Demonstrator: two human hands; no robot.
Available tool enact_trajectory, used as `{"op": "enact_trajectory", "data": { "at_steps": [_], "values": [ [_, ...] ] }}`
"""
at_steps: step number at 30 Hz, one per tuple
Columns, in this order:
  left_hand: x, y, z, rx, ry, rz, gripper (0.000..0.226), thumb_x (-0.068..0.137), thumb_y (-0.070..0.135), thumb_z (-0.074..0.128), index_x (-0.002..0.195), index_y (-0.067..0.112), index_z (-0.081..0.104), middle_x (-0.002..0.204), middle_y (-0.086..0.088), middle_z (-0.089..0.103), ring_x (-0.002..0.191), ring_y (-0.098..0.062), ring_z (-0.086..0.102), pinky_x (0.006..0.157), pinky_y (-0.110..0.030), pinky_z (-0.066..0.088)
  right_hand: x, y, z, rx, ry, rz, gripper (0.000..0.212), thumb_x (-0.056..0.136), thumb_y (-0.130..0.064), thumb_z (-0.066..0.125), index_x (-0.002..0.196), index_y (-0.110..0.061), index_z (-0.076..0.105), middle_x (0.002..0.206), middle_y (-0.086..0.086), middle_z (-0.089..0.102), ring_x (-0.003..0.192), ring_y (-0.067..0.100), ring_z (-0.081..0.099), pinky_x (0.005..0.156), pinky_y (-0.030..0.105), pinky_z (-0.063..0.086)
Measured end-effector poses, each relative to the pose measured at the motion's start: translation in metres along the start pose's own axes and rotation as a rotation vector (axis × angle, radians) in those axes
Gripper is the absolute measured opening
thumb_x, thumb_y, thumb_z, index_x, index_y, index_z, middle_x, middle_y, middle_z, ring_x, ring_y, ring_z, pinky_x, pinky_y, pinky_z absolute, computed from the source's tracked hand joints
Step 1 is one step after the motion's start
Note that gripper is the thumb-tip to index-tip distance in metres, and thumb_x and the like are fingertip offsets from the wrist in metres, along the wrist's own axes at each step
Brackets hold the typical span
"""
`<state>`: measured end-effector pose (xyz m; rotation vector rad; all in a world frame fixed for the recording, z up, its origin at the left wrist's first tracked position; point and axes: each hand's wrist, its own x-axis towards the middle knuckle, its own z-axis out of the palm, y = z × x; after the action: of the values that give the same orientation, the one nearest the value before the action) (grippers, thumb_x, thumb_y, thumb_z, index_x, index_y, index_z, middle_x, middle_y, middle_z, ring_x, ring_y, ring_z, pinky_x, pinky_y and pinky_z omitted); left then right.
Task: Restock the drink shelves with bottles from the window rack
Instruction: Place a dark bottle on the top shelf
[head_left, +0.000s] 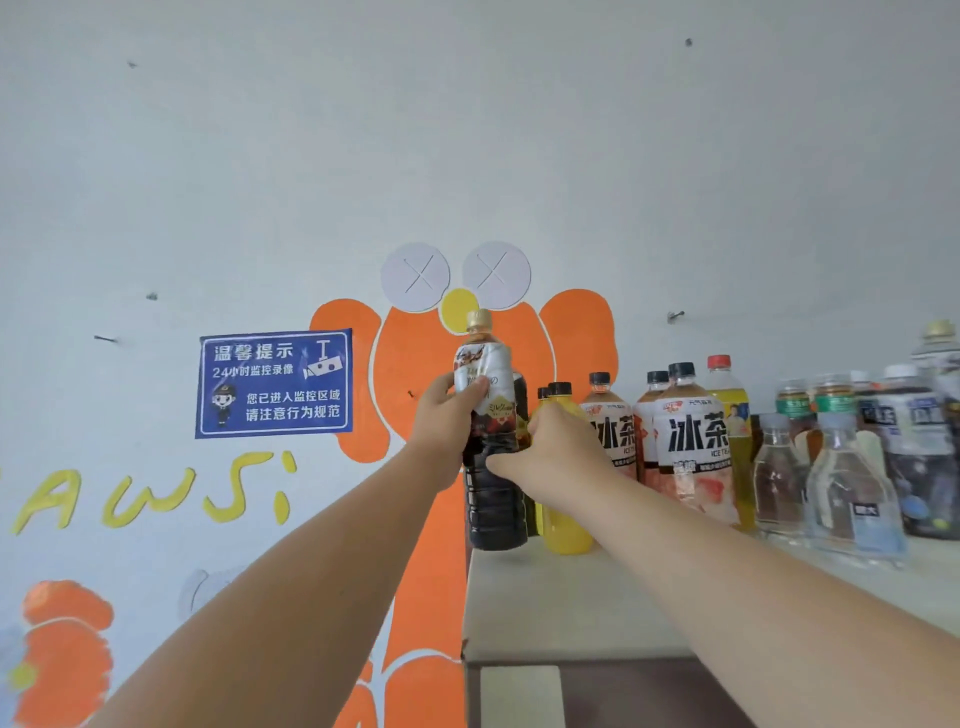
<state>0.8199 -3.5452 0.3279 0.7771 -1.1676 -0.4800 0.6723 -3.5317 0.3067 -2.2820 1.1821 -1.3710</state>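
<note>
A tall dark drink bottle (493, 499) with a gold cap and a white label stands at the left end of the white shelf top (597, 597). My left hand (447, 421) grips its upper part, thumb across the label. My right hand (550, 447) wraps its fingers around the bottle's middle from the right. Just behind my right hand stand two yellow juice bottles (566, 525) with black caps. Further right are ice tea bottles (691, 441) with black caps and white labels.
More bottles fill the shelf to the right: a yellow one with a red cap (727, 395), clear ones (852, 488) and dark ones (914, 447). The shelf's left edge (467, 613) meets a painted wall with a blue sign (274, 383).
</note>
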Motion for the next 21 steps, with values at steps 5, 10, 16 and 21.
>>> {"op": "enact_trajectory", "data": {
  "at_steps": [5,10,16,21],
  "values": [
    [0.010,-0.021,0.006,-0.038,-0.007,-0.018,0.026,0.097,0.016,0.062,0.121,0.007,0.062,0.108,-0.022,0.072,0.094,-0.038,0.073,0.081,-0.051,0.061,0.007,0.010,0.029,-0.067,-0.048,-0.001,0.040,0.082,-0.034,0.075,0.104,-0.012,0.049,0.097,0.003,0.059,0.083,0.023,0.057,0.050,0.026,0.036],
    [0.020,-0.033,0.006,-0.040,-0.011,-0.006,0.028,0.095,0.016,0.064,0.122,0.010,0.063,0.110,-0.021,0.072,0.095,-0.039,0.073,0.085,-0.057,0.058,0.015,0.011,0.044,-0.129,-0.075,0.004,0.043,0.086,-0.027,0.073,0.116,-0.010,0.049,0.111,0.009,0.062,0.094,0.029,0.063,0.067,0.034,0.050],
    [0.023,-0.044,0.003,-0.038,-0.001,-0.007,0.026,0.097,0.017,0.062,0.122,0.010,0.063,0.110,-0.022,0.071,0.096,-0.039,0.072,0.084,-0.055,0.059,0.012,0.017,0.044,-0.146,-0.160,0.022,0.038,0.085,-0.023,0.071,0.114,-0.011,0.049,0.110,0.008,0.058,0.091,0.025,0.058,0.053,0.026,0.037],
    [0.023,-0.043,0.006,-0.010,-0.029,-0.008,0.024,0.097,0.018,0.062,0.119,0.008,0.064,0.108,-0.025,0.071,0.095,-0.041,0.071,0.085,-0.059,0.058,0.010,0.013,0.038,-0.199,-0.223,0.030,0.046,0.084,-0.026,0.070,0.121,-0.009,0.046,0.114,0.010,0.057,0.099,0.027,0.057,0.057,0.028,0.039]
  ]
}}
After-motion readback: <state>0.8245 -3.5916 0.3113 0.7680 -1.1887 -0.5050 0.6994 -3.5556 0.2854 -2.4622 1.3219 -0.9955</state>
